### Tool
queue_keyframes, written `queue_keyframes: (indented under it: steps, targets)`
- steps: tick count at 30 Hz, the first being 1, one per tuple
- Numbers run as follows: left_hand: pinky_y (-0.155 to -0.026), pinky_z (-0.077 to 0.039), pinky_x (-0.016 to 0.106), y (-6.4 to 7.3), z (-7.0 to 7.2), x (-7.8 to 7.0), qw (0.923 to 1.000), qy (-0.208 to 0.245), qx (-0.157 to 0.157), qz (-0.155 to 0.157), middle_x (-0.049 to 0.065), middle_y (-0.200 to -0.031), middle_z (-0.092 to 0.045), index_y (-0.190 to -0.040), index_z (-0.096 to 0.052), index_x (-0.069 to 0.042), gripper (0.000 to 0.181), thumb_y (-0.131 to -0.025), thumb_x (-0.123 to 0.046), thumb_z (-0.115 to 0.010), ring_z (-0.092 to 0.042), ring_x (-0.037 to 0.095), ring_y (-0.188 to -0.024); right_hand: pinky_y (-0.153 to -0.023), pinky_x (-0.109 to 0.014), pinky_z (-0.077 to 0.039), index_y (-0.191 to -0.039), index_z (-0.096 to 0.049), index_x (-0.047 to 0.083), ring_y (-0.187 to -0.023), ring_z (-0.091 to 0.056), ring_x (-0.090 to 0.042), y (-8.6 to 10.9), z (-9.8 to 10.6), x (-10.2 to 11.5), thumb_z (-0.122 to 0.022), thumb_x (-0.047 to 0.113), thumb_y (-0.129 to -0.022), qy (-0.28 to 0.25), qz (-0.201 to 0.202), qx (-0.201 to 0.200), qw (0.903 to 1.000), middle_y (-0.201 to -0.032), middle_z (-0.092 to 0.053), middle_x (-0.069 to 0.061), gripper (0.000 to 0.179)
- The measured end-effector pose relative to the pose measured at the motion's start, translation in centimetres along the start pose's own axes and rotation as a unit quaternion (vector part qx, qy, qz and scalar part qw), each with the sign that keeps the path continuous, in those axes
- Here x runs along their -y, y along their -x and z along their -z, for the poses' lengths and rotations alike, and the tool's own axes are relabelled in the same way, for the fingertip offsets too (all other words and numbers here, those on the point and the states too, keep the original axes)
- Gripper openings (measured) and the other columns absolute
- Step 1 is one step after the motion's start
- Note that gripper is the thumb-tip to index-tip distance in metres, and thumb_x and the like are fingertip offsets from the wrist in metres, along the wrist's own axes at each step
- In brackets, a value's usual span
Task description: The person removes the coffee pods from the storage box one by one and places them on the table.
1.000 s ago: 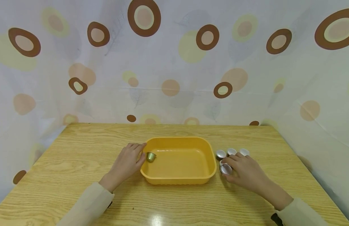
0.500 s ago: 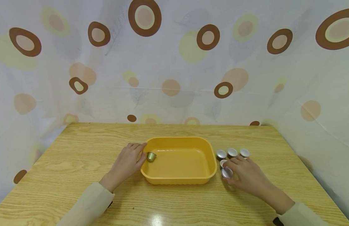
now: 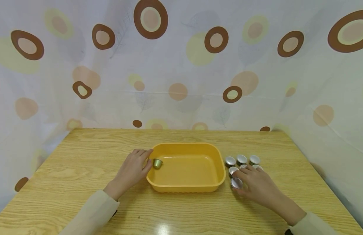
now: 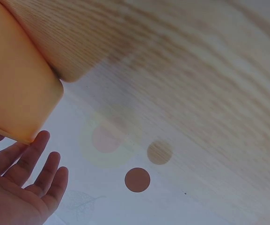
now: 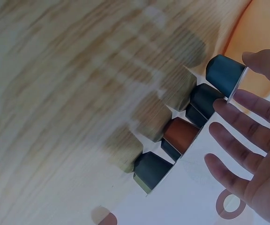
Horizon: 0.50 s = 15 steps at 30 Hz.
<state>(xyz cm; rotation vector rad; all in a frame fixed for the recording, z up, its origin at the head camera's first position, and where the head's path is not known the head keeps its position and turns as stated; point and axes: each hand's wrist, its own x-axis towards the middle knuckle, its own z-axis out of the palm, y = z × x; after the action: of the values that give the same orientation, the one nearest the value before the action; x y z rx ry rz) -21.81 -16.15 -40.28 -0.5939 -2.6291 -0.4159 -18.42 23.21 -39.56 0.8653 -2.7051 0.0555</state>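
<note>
My left hand (image 3: pixel 132 168) rests its fingertips and thumb on the left rim of a yellow plastic tub (image 3: pixel 185 188). The left wrist view shows the fingers fairly straight and spread, at the tub's corner. Inside the tub, close to that hand, a gold coffee capsule (image 3: pixel 157 164) lies tipped on its side. Right of the tub, my right hand (image 3: pixel 256 186) pinches a teal coffee capsule (image 5: pixel 226 75) between thumb and index finger; it stands foil side up on the table. The other fingers reach over neighbouring capsules and partly hide them in the head view.
Several foil-topped capsules stand in rows by the tub's right wall, among them a rust-brown capsule (image 5: pixel 181 135) and a dark capsule (image 5: pixel 152 171). The wooden table (image 3: pixel 90 156) ends at a patterned cloth (image 3: pixel 178 65) behind and at both sides.
My right hand has shifted slightly toward the table's front with the pinched capsule, which now sits apart from the one behind it. The left hand and tub have stayed put.
</note>
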Motion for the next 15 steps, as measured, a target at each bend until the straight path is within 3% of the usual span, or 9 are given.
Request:
queue_keyframes:
  steps: [7,15]
  targets:
    - [-0.087,-0.048,0.040,0.02,-0.01,-0.02,1.0000,0.000,0.004,0.006,0.008,-0.106,-0.066,-0.121,-0.058,-0.005,0.036,-0.088,-0.017,-0.054,-0.058,0.024,-0.100,-0.063,-0.030,-0.042,-0.092,-0.065,0.019,-0.085,-0.057,-0.014,0.13,-0.03,0.02,-0.076,0.037,-0.067,0.000,-0.002,-0.004,1.0000,-0.087,-0.064,0.009,0.033]
    - [-0.087,-0.048,0.040,0.02,0.02,-0.05,1.0000,0.001,0.004,0.005,0.007,-0.106,-0.066,-0.121,-0.059,-0.005,0.035,-0.088,-0.017,-0.053,-0.058,0.024,-0.100,-0.071,-0.043,-0.050,-0.092,-0.066,0.019,-0.090,-0.059,-0.019,0.14,0.05,0.02,-0.076,0.037,-0.067,-0.006,-0.014,0.002,0.9999,-0.089,-0.065,0.007,0.032]
